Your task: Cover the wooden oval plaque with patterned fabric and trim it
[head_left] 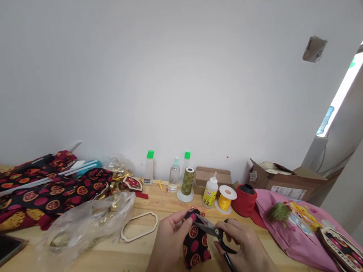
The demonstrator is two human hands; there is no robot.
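Note:
My left hand (167,245) pinches a small piece of black fabric with red and orange dots (195,245), holding it upright above the wooden table (117,268). In my right hand (247,249) is a pair of black-handled scissors (217,236), fingers closed through the handles. The blades point left and touch the top edge of the fabric piece. Both hands are low in the middle of the view, close together.
A wooden frame outline (139,226) and a clear plastic bag (81,227) lie to the left. Patterned cloth (47,194) is piled far left. Behind stand green-capped bottles (148,167), an olive thread cone (187,184), glue bottle (210,191), yellow spool (225,200), red spool (244,200), cardboard boxes (287,179) and a pink bag (297,227).

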